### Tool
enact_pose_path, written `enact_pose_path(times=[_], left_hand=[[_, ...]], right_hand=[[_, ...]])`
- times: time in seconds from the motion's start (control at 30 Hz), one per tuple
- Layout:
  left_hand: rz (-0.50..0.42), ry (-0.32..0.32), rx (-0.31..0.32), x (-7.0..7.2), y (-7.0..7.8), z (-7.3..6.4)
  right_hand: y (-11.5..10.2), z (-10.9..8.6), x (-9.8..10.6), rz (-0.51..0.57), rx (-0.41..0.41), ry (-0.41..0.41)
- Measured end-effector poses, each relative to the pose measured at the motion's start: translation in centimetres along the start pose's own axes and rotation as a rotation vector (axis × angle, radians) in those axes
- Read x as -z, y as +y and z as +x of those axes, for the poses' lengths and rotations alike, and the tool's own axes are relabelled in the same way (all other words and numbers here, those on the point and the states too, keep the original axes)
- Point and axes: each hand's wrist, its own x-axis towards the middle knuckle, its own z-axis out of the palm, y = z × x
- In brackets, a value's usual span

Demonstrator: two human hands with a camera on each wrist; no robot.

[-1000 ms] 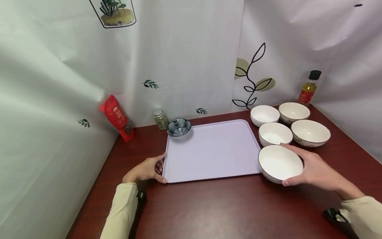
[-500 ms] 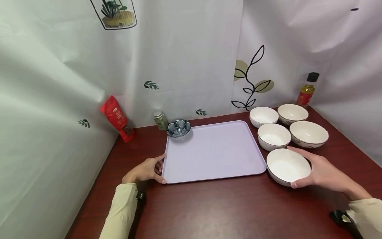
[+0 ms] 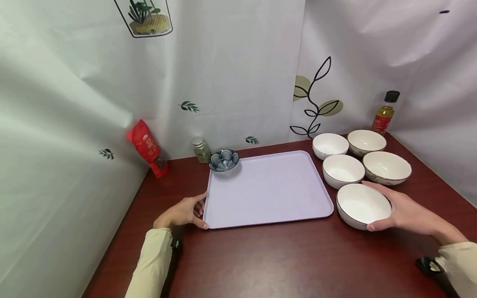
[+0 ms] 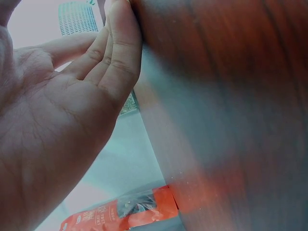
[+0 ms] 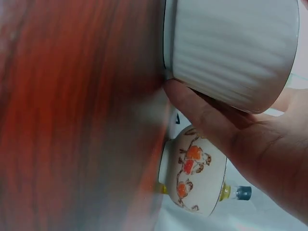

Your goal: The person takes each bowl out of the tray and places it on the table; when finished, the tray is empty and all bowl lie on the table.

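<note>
At the left side of a pale lilac tray [image 3: 268, 190], my left hand [image 3: 182, 213] holds the edge, thumb at the near corner and fingers along the side. Those fingers [image 4: 120, 53] bend inward in the left wrist view; the tray is hardly visible there. On the right, my right hand [image 3: 410, 213] grips a white bowl [image 3: 363, 205] with a thin dark rim, thumb at its near side and fingers round the far side. Its ribbed outer wall [image 5: 236, 53] fills the top of the right wrist view. The bowl stands upright just right of the tray.
A grey petal-patterned bowl [image 3: 225, 162] sits at the tray's far left corner, beside a spice jar [image 3: 201, 150]. A red bag [image 3: 147, 147] leans at the left wall. Several white bowls [image 3: 343, 169] crowd the right back, with an oil bottle [image 3: 384, 116] behind.
My right hand has moved the white bowl rightward, from overlapping the tray's near right corner to a spot beside it. The left hand and tray have stayed in place.
</note>
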Motion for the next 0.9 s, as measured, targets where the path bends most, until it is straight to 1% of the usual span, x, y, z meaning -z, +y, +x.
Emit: enact_pose_path(times=[0.17, 0.27, 0.4, 0.57, 0.67, 0.73, 0.8, 0.9], left_hand=[[0.005, 0.002, -0.001, 0.1, 0.0, -0.1], [0.005, 0.004, -0.011, 0.0, 0.0, -0.1], [0.01, 0.008, -0.02, 0.0, 0.1, -0.1], [0.013, 0.007, -0.011, 0.0, 0.1, -0.1], [0.011, 0.007, -0.009, 0.1, 0.1, -0.1], [0.008, 0.007, -0.006, 0.1, 0.2, -0.1], [0.01, 0.007, -0.008, 0.0, 0.1, -0.1], [0.008, 0.009, -0.004, 0.0, 0.1, -0.1]], right_hand=[[0.2, 0.4, 0.2, -0.001, 0.051, -0.016], [0.2, 0.5, 0.3, -0.008, 0.076, -0.032], [0.3, 0.6, 0.4, -0.012, 0.088, -0.044], [0.7, 0.7, 0.4, 0.007, 0.113, -0.052], [0.7, 0.7, 0.5, 0.009, 0.123, -0.076], [0.6, 0.8, 0.8, 0.003, 0.146, -0.094], [0.1, 0.9, 1.2, -0.014, 0.16, -0.104], [-0.8, 1.5, 2.2, -0.097, 0.168, -0.106]])
